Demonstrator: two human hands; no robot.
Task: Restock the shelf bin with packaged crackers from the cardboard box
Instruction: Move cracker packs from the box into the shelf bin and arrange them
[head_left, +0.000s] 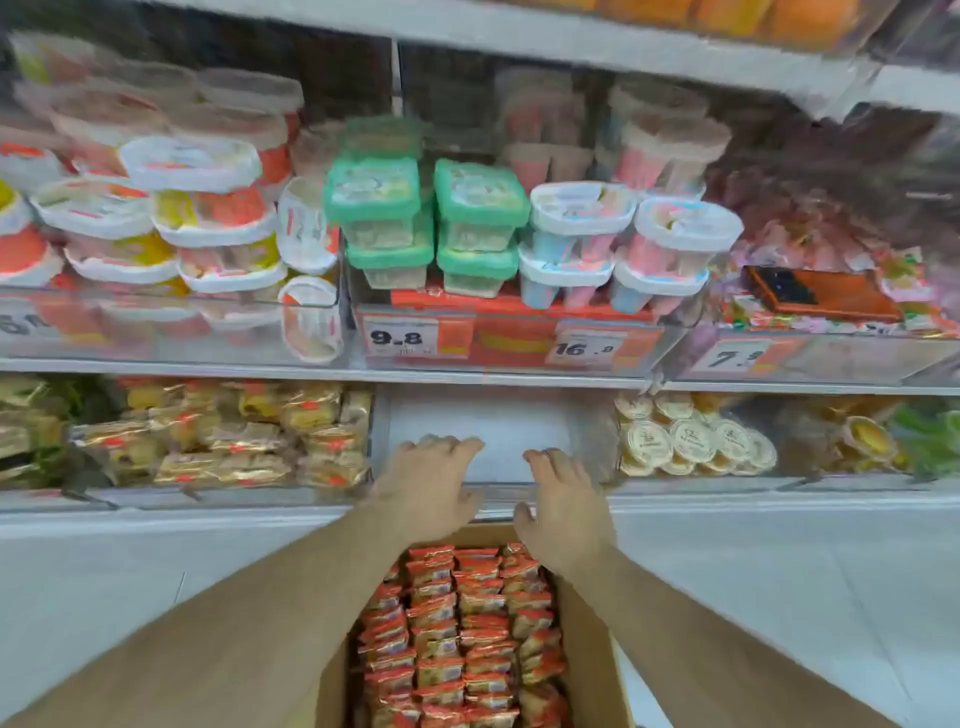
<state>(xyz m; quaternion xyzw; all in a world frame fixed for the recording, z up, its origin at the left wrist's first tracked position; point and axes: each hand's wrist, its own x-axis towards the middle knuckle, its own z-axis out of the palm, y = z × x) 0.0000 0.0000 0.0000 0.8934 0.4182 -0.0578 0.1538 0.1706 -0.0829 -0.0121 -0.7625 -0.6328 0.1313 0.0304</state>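
A clear shelf bin (498, 426) in the middle of the lower shelf shows only its white floor. My left hand (428, 483) and my right hand (563, 499) both reach over the bin's front rim, fingers spread and relaxed, holding nothing. Below them a cardboard box (587, 654) stands open, packed with rows of red-and-gold cracker packets (457, 629). Both forearms stretch along either side of the box.
Gold-wrapped snack packs (234, 436) fill the bin to the left, round yellow-lidded cups (691, 441) the bin to the right. The upper shelf holds tubs with green lids (431, 218) and white lids, above price tags (400, 338). White floor tiles (779, 597) lie around the box.
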